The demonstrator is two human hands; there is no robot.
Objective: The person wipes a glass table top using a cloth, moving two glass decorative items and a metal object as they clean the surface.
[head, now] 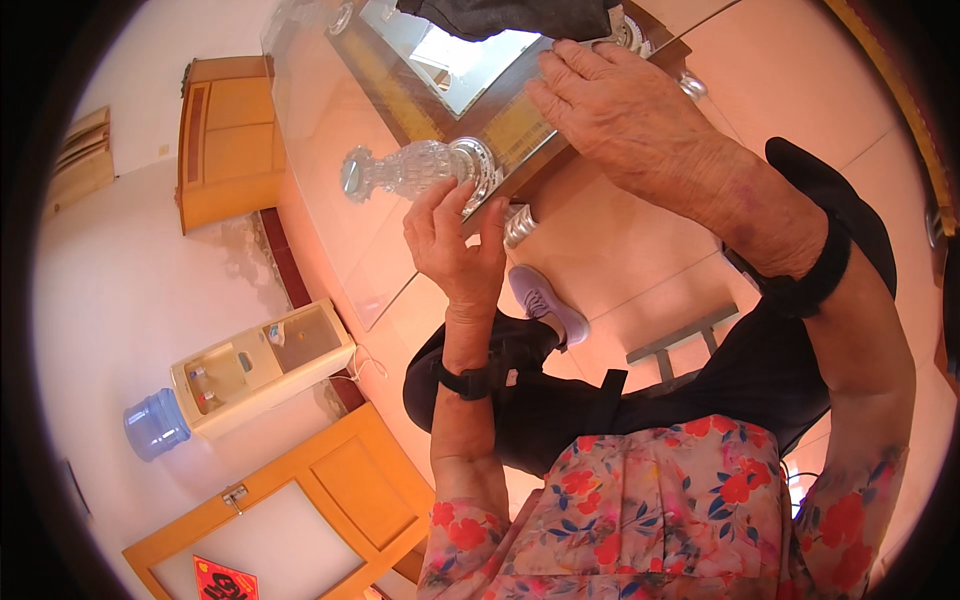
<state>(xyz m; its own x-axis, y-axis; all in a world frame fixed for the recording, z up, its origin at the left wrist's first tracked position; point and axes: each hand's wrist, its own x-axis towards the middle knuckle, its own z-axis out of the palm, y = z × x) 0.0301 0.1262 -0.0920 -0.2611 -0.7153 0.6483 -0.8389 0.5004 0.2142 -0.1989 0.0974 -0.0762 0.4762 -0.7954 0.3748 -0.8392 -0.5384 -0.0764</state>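
My left hand point(459, 244) is at the near edge of a glass tabletop point(360, 262), thumb and fingers apart with nothing between them. Just beyond its fingertips, a cut-glass table support point(412, 171) with a silvery ring shows through the glass. My right hand point(622, 112) lies palm down over the same edge, further right, its fingers stretched forward. Past its fingertips a dark cloth item point(517, 16) rests on the table, cut off by the picture's top. Whether the fingers touch the cloth cannot be told.
Below the glass is a brown and gold shelf point(405, 97) with a mirror-like centre. A water dispenser point(262, 367) and an orange wooden door point(367, 480) stand to the left, beyond them a wooden cabinet point(236, 139). A grey metal frame point(682, 337) is near my legs.
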